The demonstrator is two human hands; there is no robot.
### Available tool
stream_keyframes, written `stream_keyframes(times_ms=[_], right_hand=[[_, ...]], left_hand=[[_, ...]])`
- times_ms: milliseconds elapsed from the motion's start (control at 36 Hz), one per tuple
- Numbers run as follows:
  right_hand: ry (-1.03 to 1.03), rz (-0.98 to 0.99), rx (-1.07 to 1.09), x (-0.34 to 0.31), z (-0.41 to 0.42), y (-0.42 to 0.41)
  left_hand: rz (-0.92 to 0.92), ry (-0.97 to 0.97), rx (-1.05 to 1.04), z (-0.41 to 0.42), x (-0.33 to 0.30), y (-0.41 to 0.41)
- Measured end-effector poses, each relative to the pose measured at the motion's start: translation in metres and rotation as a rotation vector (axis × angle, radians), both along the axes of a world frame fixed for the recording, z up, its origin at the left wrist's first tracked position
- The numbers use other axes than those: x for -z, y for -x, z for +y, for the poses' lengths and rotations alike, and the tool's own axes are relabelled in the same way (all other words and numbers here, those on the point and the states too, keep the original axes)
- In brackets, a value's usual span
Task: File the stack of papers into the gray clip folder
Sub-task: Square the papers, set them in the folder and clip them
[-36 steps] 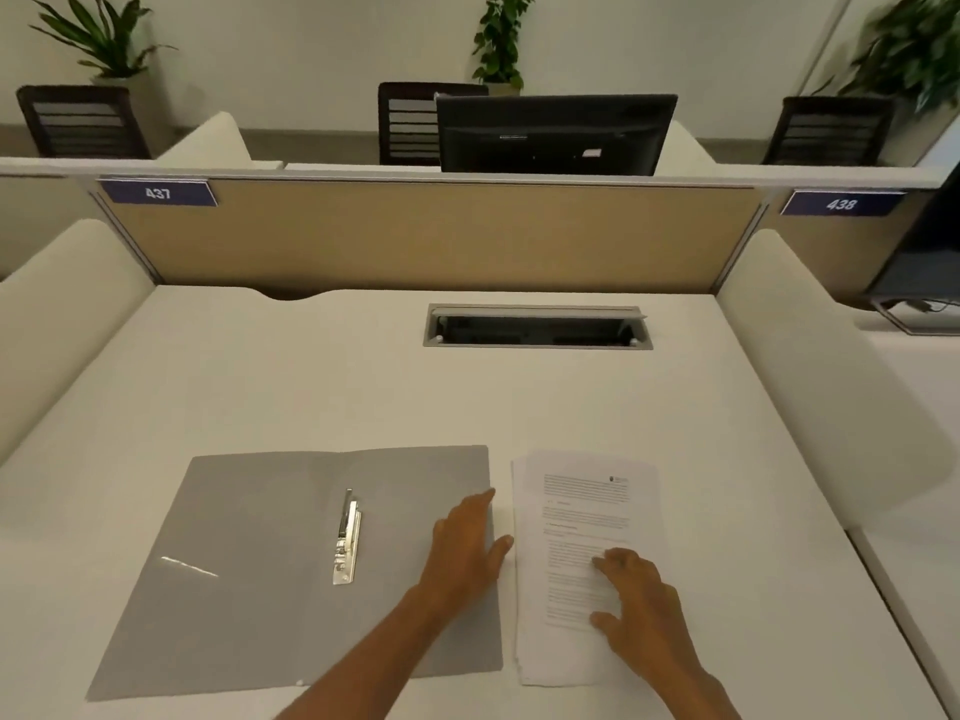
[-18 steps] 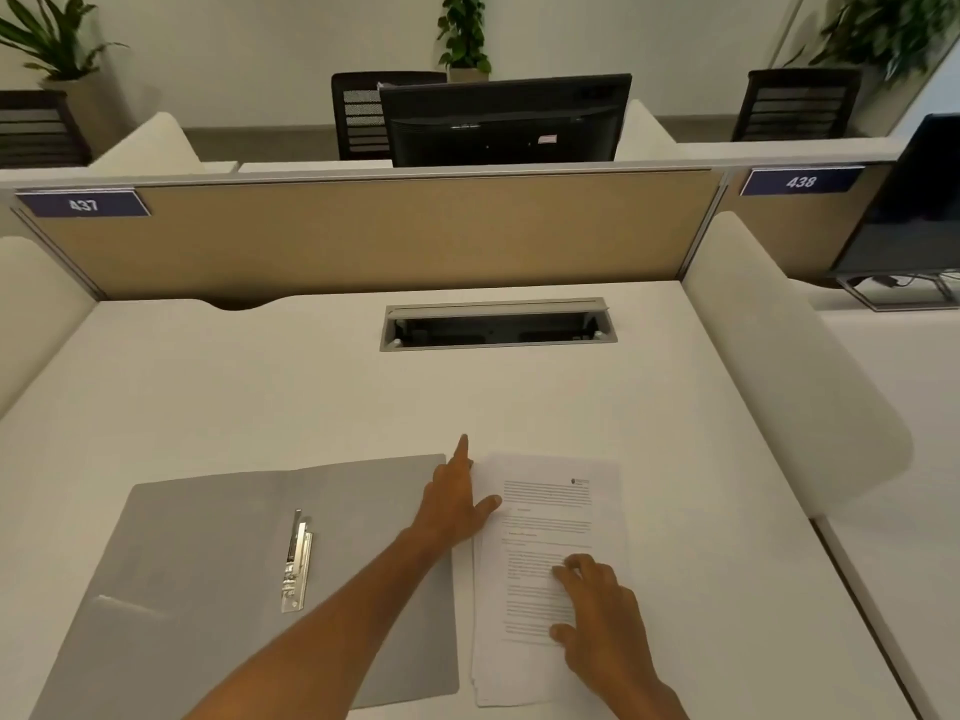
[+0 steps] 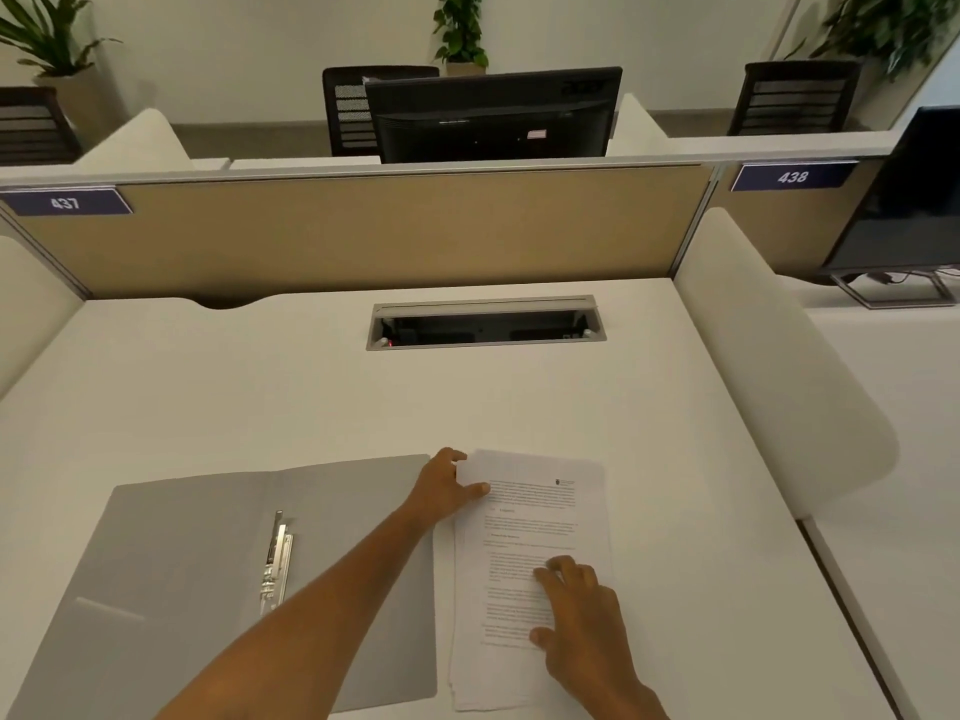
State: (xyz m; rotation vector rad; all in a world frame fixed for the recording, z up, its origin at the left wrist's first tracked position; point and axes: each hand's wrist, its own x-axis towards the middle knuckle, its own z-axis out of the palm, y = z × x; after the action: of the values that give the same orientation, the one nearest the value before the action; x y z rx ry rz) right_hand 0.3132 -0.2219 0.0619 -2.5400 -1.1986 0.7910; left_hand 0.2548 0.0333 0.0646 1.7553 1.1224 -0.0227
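The gray clip folder point(image 3: 171, 574) lies open and flat on the white desk, with its metal clip point(image 3: 275, 561) along the fold. Just right of it lies the stack of printed papers point(image 3: 540, 517). My left hand point(image 3: 441, 488) reaches across the folder's right flap and pinches the stack's top left corner, thumb on top and fingers curled under the edge. My right hand point(image 3: 582, 621) rests palm down on the lower half of the stack, fingers spread.
A cable slot point(image 3: 485, 327) is cut into the desk point(image 3: 260, 397) beyond the papers. A tan partition point(image 3: 363, 231) closes the back, white curved dividers point(image 3: 769, 356) flank the sides. A dark monitor point(image 3: 909, 210) stands on the neighbouring desk at right.
My left hand slid up the stack's left edge to its top corner and closed on it. My right hand stayed pressed on the papers. The camera view shifted.
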Motion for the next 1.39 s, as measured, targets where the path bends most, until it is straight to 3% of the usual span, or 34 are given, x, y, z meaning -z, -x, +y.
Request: stream_keyframes(times_ms=[389, 694, 778, 889, 1028, 1167, 1389], right_hand=[[-0.045, -0.03, -0.019, 0.003, 0.001, 0.0], [-0.06, -0.012, -0.025, 0.012, -0.002, -0.006], [-0.21, 0.059, 0.096, 0.015, -0.005, -0.014], [-0.404, 0.069, 0.446, 0.017, -0.008, -0.031], [-0.486, 0.435, 0.751, 0.004, -0.011, -0.054], [-0.578, 0.836, 0.77, -0.007, -0.016, -0.077], [-0.635, 0.942, 0.707, -0.027, -0.009, -0.082]], left_hand=[[-0.218, 0.277, -0.129, -0.058, 0.019, 0.04], [-0.313, 0.256, -0.2, -0.109, 0.025, 0.059], [-0.35, 0.246, -0.233, -0.112, 0.021, 0.061], [-0.375, 0.285, -0.281, -0.114, 0.012, 0.062], [-0.457, 0.339, -0.287, -0.11, -0.002, 0.067], [-0.533, 0.37, -0.263, -0.103, -0.019, 0.066], [-0.556, 0.333, -0.233, -0.09, -0.041, 0.06]])
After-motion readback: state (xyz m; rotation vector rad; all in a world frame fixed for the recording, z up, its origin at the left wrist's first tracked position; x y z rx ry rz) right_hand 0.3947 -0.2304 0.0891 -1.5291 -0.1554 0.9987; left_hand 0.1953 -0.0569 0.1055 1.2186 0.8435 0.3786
